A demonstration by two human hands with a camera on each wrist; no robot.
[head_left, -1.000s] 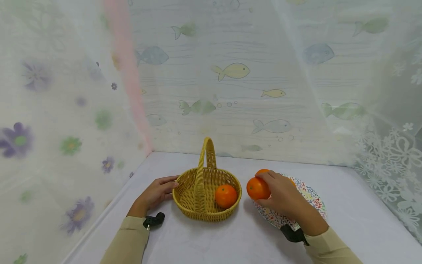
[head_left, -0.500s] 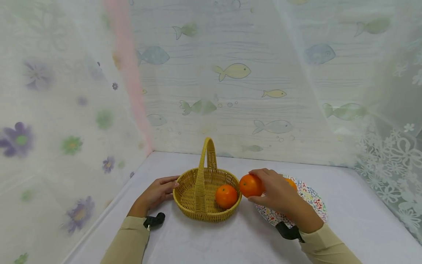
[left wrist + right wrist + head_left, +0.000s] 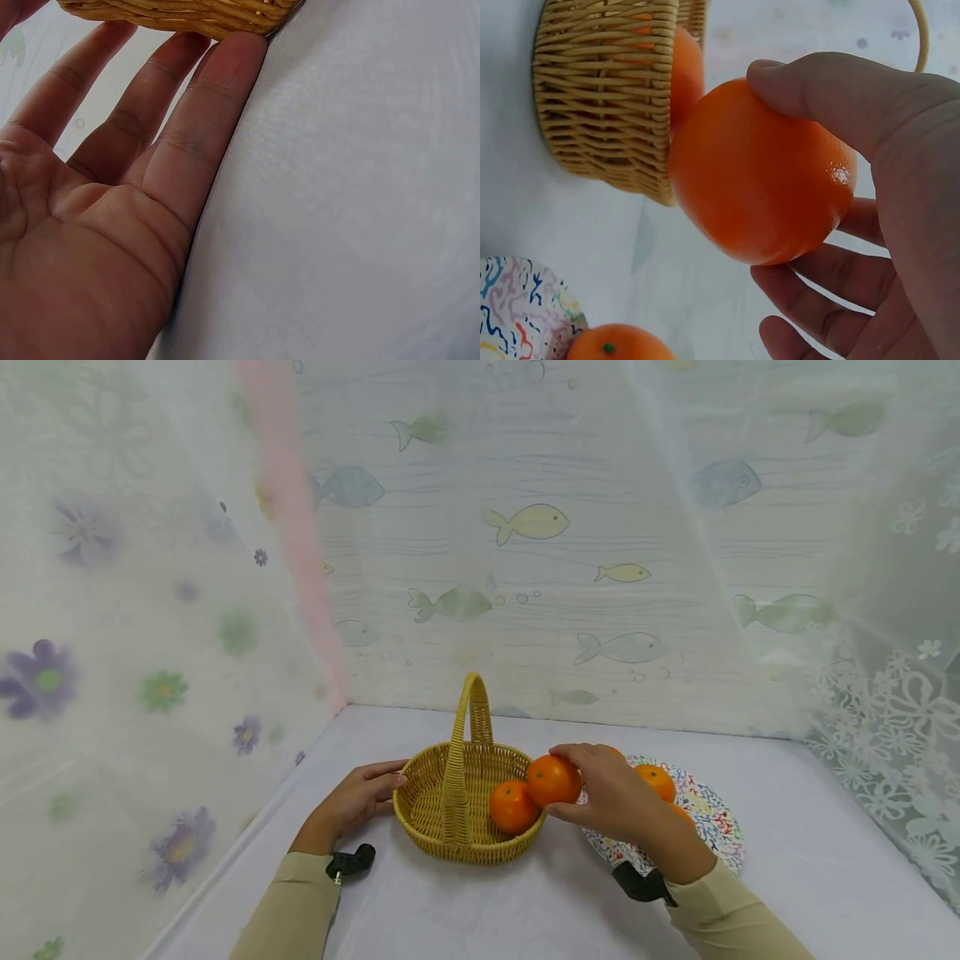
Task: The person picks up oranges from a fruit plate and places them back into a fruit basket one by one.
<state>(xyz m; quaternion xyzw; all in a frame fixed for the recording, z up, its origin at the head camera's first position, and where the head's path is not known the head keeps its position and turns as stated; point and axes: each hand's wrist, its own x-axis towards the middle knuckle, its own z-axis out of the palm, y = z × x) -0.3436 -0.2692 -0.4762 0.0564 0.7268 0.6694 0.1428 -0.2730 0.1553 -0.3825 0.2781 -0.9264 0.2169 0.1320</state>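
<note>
A yellow wicker basket (image 3: 468, 852) with a tall arched handle stands on the table, and one orange (image 3: 512, 810) lies inside on its right. My right hand (image 3: 618, 797) holds a second orange (image 3: 553, 779) between thumb and fingers, at the basket's right rim. In the right wrist view this held orange (image 3: 761, 176) overlaps the rim and part of the orange inside. My left hand (image 3: 356, 802) is at the basket's left side, thumb at the rim. Its extended fingers (image 3: 199, 127) touch the woven wall in the left wrist view.
A round plate (image 3: 712, 810) with a multicoloured squiggle pattern lies to the right, partly behind my right forearm. Several oranges are on it, one (image 3: 657, 782) plainly seen. A white cloth covers the table (image 3: 465, 914); printed curtains (image 3: 525, 635) hang behind and at the sides.
My right hand has carried its orange leftward from over the plate to the basket's right rim, uncovering more of the oranges on the plate. The left hand and basket have stayed put.
</note>
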